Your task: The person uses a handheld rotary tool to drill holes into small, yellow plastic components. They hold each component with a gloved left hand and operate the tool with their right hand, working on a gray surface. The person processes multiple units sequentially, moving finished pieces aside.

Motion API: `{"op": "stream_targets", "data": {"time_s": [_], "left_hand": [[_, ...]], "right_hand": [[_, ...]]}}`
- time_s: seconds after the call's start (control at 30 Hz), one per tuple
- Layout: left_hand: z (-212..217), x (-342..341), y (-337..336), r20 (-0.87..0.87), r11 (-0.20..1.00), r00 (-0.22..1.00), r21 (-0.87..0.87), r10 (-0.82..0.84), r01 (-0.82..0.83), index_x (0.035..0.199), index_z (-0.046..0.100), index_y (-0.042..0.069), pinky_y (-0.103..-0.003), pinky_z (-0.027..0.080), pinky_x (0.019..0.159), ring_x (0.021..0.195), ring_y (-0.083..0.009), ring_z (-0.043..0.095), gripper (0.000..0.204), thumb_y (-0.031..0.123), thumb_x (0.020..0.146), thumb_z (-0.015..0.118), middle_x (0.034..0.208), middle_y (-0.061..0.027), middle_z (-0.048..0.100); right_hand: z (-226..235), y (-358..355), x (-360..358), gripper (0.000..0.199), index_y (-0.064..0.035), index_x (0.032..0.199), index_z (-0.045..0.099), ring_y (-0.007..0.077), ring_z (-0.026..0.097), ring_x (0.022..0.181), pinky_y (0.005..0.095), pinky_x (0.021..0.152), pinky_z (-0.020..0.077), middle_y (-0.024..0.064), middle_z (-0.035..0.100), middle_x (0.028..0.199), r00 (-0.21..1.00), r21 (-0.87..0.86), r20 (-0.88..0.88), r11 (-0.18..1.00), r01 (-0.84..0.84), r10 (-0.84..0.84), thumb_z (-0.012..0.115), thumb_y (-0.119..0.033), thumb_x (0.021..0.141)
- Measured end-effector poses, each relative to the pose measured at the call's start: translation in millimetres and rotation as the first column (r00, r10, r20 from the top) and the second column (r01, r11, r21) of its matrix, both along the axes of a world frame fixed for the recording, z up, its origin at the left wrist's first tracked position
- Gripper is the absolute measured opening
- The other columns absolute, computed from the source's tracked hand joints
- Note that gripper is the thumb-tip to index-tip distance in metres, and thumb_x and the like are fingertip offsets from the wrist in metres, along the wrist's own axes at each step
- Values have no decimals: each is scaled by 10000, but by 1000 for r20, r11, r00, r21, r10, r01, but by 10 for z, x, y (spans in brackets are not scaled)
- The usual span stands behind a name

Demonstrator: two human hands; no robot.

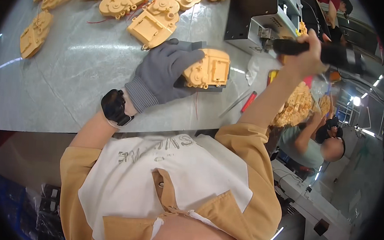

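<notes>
My left hand (pixel 164 70), in a grey knit glove, grips a yellow-orange plastic gearbox housing (pixel 216 68) with the thumb and fingers on its left side. The housing sits on a dark grey block (pixel 199 45), which it mostly covers. My bare right hand (pixel 312 57) is raised at the right, wrapped round a long black cylindrical electric screwdriver (pixel 288 47). The screwdriver lies roughly level and its far right end is blurred. Just beyond the glove rests another housing (pixel 156 24) of the same kind. A thin red wire (pixel 197 106) hangs below the held part.
Several more housings (pixel 124 0) lie along the far side of the metal table (pixel 84 78), one housing (pixel 35 34) at far left. A black metal box (pixel 251 13) stands far right. Near my right forearm lie a red-handled tool (pixel 249 102) and heaped yellow parts (pixel 295 106). A co-worker (pixel 307 147) sits right.
</notes>
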State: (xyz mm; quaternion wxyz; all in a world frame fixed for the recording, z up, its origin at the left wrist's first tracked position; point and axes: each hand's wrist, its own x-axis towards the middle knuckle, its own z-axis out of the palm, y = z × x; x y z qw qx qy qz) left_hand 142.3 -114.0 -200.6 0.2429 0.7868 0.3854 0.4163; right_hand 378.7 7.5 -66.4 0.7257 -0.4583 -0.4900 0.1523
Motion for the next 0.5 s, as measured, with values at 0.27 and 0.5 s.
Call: {"op": "stream_targets", "data": {"time_s": [0.27, 0.5], "left_hand": [[5, -7, 5, -42, 998, 999, -62, 2, -5, 1233, 460, 132, -411, 409, 956, 1012, -280, 532, 767, 250, 564, 816, 1109, -61, 559], [-9, -39, 5, -8, 999, 1000, -36, 11, -12, 1241, 455, 114, -422, 402, 969, 1036, -275, 529, 772, 255, 573, 815, 1093, -94, 565]], "right_hand": [[4, -898, -306, 426, -1, 1091, 413, 157, 465, 444, 317, 470, 419, 48, 474, 611, 902, -36, -144, 909, -415, 406, 550, 58, 692], [8, -1095, -818, 455, -27, 1186, 407, 160, 437, 483, 355, 613, 401, 41, 432, 616, 818, -17, 102, 823, -567, 566, 477, -30, 736]]}}
